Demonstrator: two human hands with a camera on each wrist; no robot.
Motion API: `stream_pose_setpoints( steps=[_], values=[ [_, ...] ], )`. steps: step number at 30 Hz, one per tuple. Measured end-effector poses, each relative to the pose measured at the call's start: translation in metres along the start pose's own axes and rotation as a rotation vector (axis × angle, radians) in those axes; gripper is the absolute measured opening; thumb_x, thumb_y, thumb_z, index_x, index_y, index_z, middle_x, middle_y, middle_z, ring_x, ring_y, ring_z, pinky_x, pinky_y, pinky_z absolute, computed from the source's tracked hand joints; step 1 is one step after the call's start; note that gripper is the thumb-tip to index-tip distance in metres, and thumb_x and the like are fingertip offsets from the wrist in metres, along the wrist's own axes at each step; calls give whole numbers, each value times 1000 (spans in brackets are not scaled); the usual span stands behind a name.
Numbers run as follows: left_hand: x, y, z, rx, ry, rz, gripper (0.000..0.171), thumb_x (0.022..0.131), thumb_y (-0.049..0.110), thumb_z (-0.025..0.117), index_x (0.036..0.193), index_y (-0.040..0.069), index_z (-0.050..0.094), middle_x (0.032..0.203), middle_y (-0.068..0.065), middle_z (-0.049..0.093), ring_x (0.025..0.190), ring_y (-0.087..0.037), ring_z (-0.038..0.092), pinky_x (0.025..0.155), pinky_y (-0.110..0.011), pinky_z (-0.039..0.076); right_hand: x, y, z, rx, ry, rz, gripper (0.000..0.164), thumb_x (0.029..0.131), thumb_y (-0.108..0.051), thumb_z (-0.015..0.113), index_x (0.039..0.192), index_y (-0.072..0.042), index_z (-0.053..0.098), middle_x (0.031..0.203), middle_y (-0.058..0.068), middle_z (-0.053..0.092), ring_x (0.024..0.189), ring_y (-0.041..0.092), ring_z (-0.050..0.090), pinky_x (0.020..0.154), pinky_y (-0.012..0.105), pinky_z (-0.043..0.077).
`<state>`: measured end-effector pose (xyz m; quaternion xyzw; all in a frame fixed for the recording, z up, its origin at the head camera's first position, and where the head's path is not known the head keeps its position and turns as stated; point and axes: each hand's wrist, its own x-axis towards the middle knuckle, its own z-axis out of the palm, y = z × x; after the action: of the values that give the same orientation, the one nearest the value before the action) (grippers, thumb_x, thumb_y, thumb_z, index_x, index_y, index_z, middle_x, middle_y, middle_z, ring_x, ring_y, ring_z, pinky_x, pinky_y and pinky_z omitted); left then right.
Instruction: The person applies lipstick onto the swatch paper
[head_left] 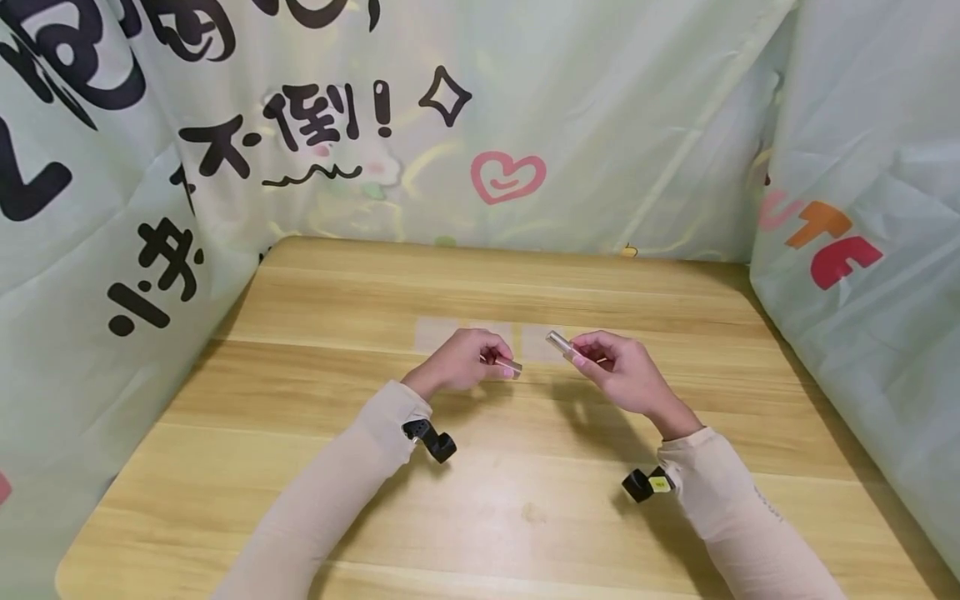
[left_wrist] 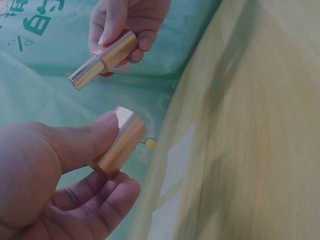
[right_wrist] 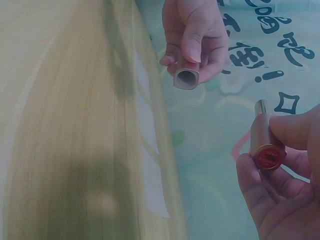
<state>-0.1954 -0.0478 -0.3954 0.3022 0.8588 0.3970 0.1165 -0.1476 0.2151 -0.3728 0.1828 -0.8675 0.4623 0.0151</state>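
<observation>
Over the table, my left hand [head_left: 467, 360] pinches a rose-gold lipstick cap [left_wrist: 121, 142] between thumb and fingers. Its hollow open end shows in the right wrist view. My right hand [head_left: 628, 372] grips a lipstick tube [right_wrist: 266, 140] by its rose-gold base; the shiny metallic inner sleeve [left_wrist: 86, 72] sticks out toward the left hand. A red label [right_wrist: 269, 158] marks the bottom of that base. Cap and tube are apart, with a small gap between the two hands. No lipstick bullet can be made out at the sleeve's end.
Pale rectangular patches [head_left: 437, 334] lie in a row on the wooden table [head_left: 480, 517] beyond the hands. Light printed curtains [head_left: 600, 125] enclose the table at the back and both sides. Each wrist carries a small black camera [head_left: 431, 440].
</observation>
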Motion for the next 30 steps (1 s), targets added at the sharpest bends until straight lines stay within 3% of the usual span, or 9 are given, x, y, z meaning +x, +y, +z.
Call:
stream_pose_setpoints(
  steps=[20,30],
  values=[
    [-5,-2,12,143,-107,-8,10,78,18,82,83,16,74,74,8,60,71,-10,52,66,-23,44,-2,3,1,5,-6,4,21,93,-6,65,112,5,65,96,17,69,79,29,65,64,23,54],
    [-6,-4,14,166,-115,-26,14,75,19,84,83,16,73,73,10,61,70,-9,53,65,-22,45,0,3,3,-1,-14,33,21,94,-8,65,111,3,66,96,17,69,79,31,64,62,23,53]
  ],
)
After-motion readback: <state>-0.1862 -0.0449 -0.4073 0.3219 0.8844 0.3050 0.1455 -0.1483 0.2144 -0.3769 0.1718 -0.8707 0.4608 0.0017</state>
